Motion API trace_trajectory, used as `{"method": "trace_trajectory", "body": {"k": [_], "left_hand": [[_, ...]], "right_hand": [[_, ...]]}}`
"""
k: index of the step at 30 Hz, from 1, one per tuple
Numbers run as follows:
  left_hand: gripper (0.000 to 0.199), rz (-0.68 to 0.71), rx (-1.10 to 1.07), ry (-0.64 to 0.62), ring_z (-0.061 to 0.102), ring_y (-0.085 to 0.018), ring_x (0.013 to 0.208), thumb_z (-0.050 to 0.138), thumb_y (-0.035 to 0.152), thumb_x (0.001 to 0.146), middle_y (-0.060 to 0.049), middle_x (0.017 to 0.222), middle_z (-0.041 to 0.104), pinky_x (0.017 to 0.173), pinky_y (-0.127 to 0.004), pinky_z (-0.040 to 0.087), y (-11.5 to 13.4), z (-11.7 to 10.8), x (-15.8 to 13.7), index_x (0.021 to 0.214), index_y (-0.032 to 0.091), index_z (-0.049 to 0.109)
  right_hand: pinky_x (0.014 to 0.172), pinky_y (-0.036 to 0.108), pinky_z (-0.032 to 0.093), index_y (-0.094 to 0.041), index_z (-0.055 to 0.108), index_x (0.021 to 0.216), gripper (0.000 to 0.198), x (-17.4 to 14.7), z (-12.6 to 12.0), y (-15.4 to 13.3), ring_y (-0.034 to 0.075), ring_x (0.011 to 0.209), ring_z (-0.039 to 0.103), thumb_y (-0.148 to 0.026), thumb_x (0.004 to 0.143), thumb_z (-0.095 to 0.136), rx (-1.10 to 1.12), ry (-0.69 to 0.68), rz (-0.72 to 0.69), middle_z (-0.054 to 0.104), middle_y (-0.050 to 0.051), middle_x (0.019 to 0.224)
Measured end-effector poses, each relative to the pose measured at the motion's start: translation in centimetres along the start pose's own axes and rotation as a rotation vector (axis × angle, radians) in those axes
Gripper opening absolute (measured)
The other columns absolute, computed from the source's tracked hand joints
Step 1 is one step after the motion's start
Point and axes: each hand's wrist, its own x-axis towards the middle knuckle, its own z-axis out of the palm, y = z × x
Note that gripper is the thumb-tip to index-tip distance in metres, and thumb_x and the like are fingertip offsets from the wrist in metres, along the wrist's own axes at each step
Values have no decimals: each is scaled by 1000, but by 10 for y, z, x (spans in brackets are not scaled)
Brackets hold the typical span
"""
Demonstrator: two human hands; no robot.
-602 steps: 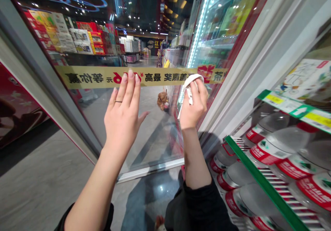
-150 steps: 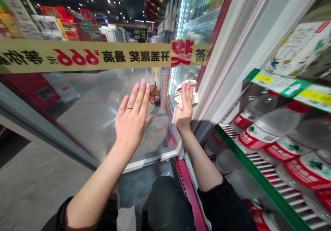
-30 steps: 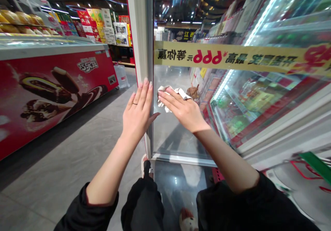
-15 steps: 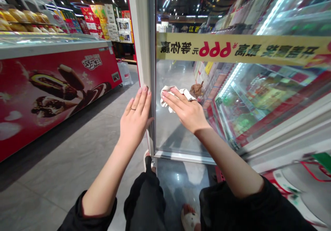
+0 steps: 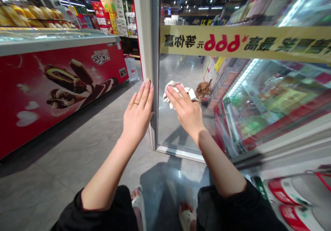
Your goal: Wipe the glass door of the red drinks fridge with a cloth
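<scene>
A glass door with a pale frame stands swung out in front of me. My left hand lies flat along the outer edge of that frame, fingers stretched and holding nothing. With my right hand I press a crumpled white cloth against the inner side of the pane, close to the frame. Its fingers lie over the cloth, and the part under the palm is hidden. Above both hands a yellow strip with mirrored lettering and a red 666 crosses the glass.
On the left stands a red ice cream freezer, with yellow packages above it. Lit refrigerated shelves show at the right. Red-and-white containers sit low at the right, near my leg. Grey tiles cover the floor.
My view has shifted a little, and my feet show in different places. My right hand and the cloth stay on almost the same patch of glass; my left hand remains on the frame.
</scene>
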Motion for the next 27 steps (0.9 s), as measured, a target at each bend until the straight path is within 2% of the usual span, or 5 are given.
{"method": "trace_trajectory", "body": {"k": [4,10,16,23,27], "left_hand": [[100,17,11,-1,18,-24,176,51,5,100,-10,189,13,146,-46,22,-1,-4,-2,184,20,0],[100,-8,-41,6,17,-25,177,50,5,98,-9,190,14,146,-48,23,2,-5,-6,184,20,3],[91,-49,-128,-13,17,-26,177,44,5,101,-7,190,19,146,-50,22,6,-7,-5,184,22,10],[85,-64,-150,-32,17,-27,177,41,8,105,-10,190,21,146,-51,21,11,-11,-4,184,18,12],[86,-56,-182,-24,14,-27,178,40,7,104,-11,190,19,146,-52,20,10,-9,-5,184,17,11]], "right_hand": [[83,36,70,-34,5,182,88,21,10,-18,28,166,48,3,108,37,58,0,34,49,2,177],[77,34,69,-30,25,181,81,-12,2,-12,26,160,57,4,108,38,19,-71,-37,54,2,173],[92,38,71,-36,1,182,89,-5,7,-13,27,165,50,3,110,37,7,60,80,54,3,174],[82,34,72,-28,35,179,77,-17,22,-33,28,160,57,3,108,40,79,-120,21,56,6,172],[83,31,71,-31,20,182,82,-32,17,-21,25,162,55,1,109,40,25,-88,23,57,5,172]]}}
